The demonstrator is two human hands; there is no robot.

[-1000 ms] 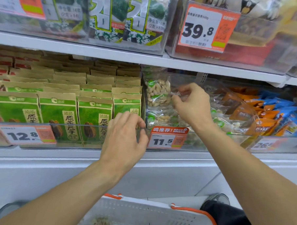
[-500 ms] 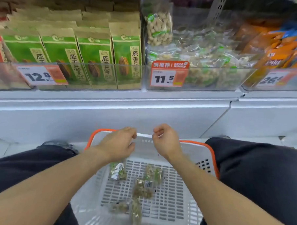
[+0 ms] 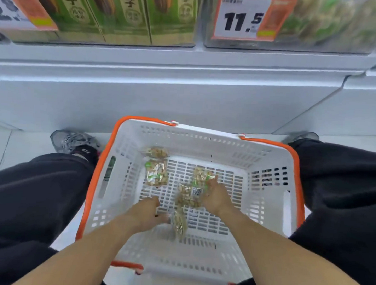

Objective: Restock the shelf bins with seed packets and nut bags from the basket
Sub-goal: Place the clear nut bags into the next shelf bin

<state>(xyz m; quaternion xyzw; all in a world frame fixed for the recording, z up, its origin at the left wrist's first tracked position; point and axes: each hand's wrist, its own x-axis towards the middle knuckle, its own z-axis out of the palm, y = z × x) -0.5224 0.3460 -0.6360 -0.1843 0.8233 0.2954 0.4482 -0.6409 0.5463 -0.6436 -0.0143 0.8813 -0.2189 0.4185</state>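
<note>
both hands, left hand (image 3: 146, 212) and right hand (image 3: 216, 197), reach into the white basket (image 3: 267, 171) among nut bags (image 3: 156, 173), dark trouser legs (image 3: 36, 191) on both sides, grips too blurry to tell.

arms: bare from above the elbow down, no sleeves in view
left hand (image 3: 146, 213): bare, no glove, ring or watch seen
right hand (image 3: 216, 198): bare, no glove, ring or watch seen
trousers (image 3: 36, 191): black, loose, plain cloth, both legs alike
left shoe (image 3: 72, 140): grey mesh trainer, dark collar with a small white mark, too blurred to read
right shoe (image 3: 301, 136): grey, only the toe shows past the trouser leg
</note>
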